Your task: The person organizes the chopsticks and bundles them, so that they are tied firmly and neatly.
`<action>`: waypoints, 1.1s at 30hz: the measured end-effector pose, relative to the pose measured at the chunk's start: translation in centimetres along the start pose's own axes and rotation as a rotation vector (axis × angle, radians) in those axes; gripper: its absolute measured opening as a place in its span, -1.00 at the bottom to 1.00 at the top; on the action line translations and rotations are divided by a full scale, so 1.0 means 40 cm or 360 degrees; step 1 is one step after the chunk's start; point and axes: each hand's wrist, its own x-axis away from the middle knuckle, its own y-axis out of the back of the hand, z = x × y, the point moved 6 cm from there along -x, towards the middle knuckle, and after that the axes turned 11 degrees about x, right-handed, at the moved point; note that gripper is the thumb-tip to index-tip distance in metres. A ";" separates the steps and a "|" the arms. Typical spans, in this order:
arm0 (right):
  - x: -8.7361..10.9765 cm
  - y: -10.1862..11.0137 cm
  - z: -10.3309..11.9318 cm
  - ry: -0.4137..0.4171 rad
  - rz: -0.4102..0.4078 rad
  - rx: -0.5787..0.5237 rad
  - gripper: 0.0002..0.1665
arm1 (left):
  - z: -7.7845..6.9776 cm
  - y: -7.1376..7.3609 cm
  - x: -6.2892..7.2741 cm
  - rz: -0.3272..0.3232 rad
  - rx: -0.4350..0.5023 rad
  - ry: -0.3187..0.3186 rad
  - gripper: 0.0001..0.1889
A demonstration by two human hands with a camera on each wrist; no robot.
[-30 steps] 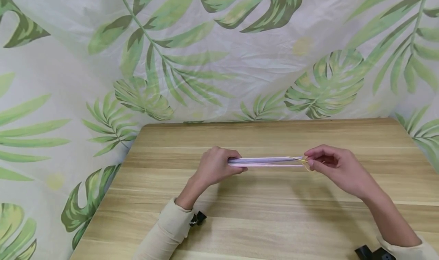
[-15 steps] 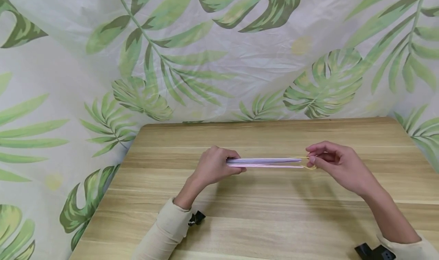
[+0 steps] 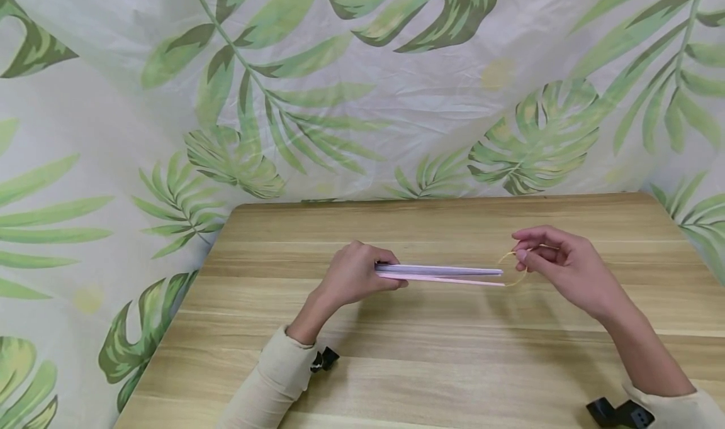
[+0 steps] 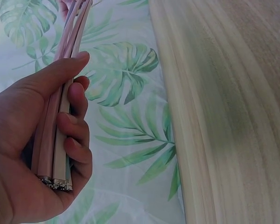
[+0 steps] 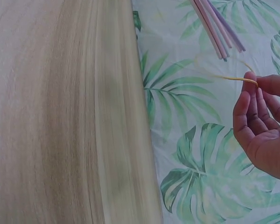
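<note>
A bundle of long thin sticks (image 3: 442, 270), pink, lilac and whitish, is held sideways above the table. My left hand (image 3: 354, 275) grips its left end, thumb on one side and fingers curled round the other. Uneven, speckled stick ends (image 4: 56, 183) poke out beside the palm in the left wrist view. At the free right end, the sticks spread slightly apart. My right hand (image 3: 566, 275) pinches a thin yellow rubber band (image 5: 233, 79) between thumb and fingertips. The band hangs as an open loop right at the stick tips.
Beneath both hands lies a wood-grain table (image 3: 453, 353). A pale cloth with green leaf print (image 3: 419, 114) covers the wall behind it. Black camera mounts (image 3: 620, 413) show at both wrists, by the cream sleeves (image 3: 277, 372).
The right hand has drawn the yellow rubber band up and rightward, from across the stick ends to a looser loop at their tips. The sticks' free end has dipped slightly; the left hand stays put.
</note>
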 end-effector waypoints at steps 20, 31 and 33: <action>0.008 -0.076 0.045 0.0018 0.0115 -0.0126 -0.68 | 0.003 -0.004 0.001 -0.0072 -0.0049 0.0057 -0.79; 0.021 -0.115 0.054 0.0079 0.0171 -0.0201 -0.65 | 0.018 0.011 -0.001 -0.0183 -0.0028 0.0158 -0.78; 0.022 -0.122 0.048 0.0051 0.0186 -0.0202 -0.64 | 0.019 0.013 -0.001 -0.0198 -0.0027 0.0169 -0.77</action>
